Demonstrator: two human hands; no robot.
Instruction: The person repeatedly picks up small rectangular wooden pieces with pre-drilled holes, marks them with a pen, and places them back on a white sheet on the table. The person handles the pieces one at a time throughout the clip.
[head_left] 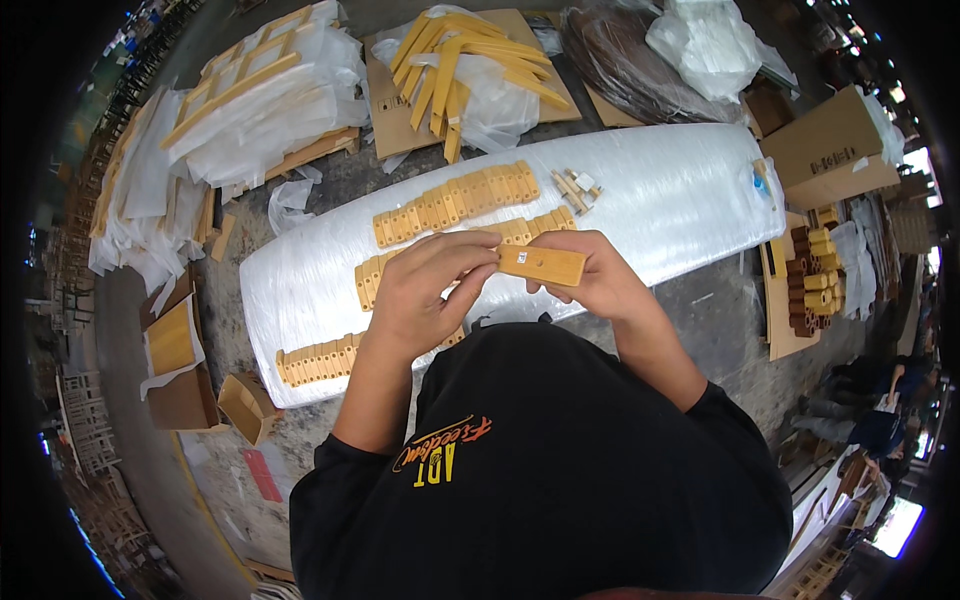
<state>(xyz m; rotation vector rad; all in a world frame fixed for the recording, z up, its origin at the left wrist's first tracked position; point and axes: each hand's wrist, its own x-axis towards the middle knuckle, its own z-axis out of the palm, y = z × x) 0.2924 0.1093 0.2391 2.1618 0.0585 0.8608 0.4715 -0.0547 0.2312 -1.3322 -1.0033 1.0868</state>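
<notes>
Head view: looking down past a black shirt (590, 450) with orange and yellow print on it.
Right hand: the hand (603, 275) is closed around one end of a wooden block (560, 266), thumb above, fingers below.
Wooden block: held up over the near side of the desk, flat face showing, with a small white sticker and a dark hole.
Left hand: the hand (418, 288) is at the block's other end, fingers and thumb curved, narrowly apart; I cannot tell whether the fingertips pinch anything.
Desk: a long surface (665, 200) wrapped in shiny clear film.
Near row: wooden pieces (320, 360) with holes, side by side, running partly behind the left arm.
Middle row: similar pieces (372, 280), partly hidden by both hands.
Far row: more of them (455, 205), set close together in a slanting line.
Small parts: a little cluster (577, 190) right of the far row.
Floor, left: an open cardboard box (248, 408) and a red sheet (263, 475).
Floor, right: stacked yellow and brown pieces (820, 275), near a large carton (835, 158).
Beyond the desk: yellow angled bars (455, 75) on cardboard, and wooden frames (245, 70) with plastic sheeting.
</notes>
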